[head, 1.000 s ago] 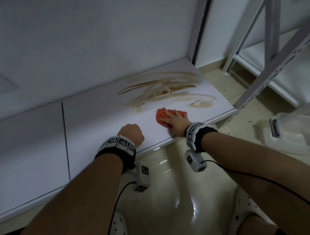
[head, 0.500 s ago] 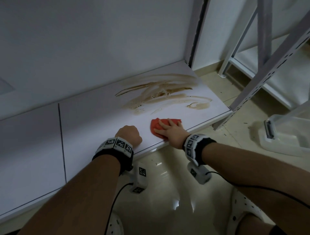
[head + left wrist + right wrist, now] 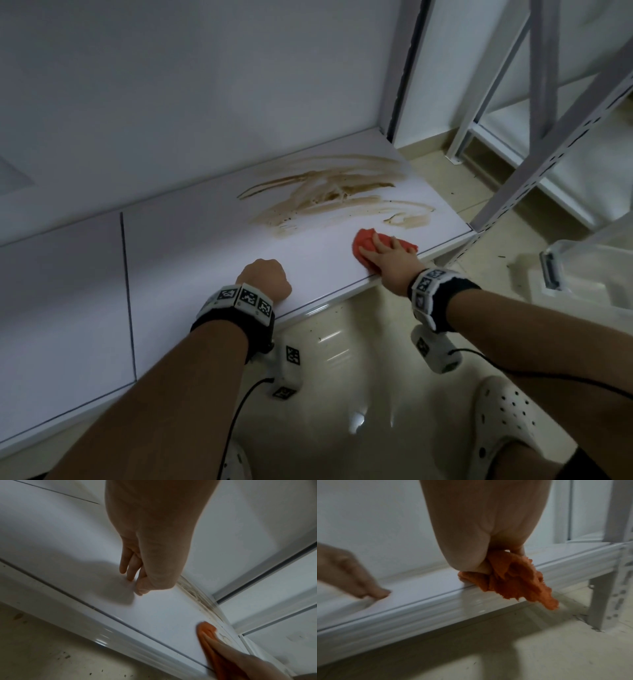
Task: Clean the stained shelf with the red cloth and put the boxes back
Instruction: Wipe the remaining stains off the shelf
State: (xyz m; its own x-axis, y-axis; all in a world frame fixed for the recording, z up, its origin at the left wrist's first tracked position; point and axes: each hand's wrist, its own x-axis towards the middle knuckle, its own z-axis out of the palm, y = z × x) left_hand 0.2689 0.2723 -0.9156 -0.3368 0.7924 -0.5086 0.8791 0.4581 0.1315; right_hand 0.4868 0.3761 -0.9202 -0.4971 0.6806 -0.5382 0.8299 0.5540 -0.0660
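Observation:
A brown smeared stain covers the right part of the low white shelf. My right hand holds the red cloth down on the shelf near its front edge, just in front of the stain's right end. The fingers lie over the cloth, and the thumb is tucked into its folds in the right wrist view. Part of the cloth hangs over the shelf's front lip. My left hand is curled in a fist and holds nothing. Its fingertips rest on the bare shelf left of the cloth.
A clear plastic box stands on the tiled floor to the right. The shelf's perforated corner post rises beside it, with another white rack behind. My white clogs are on the floor in front of the shelf.
My right hand has slid the cloth to the right along the front of the shelf. My left fist has stayed where it was.

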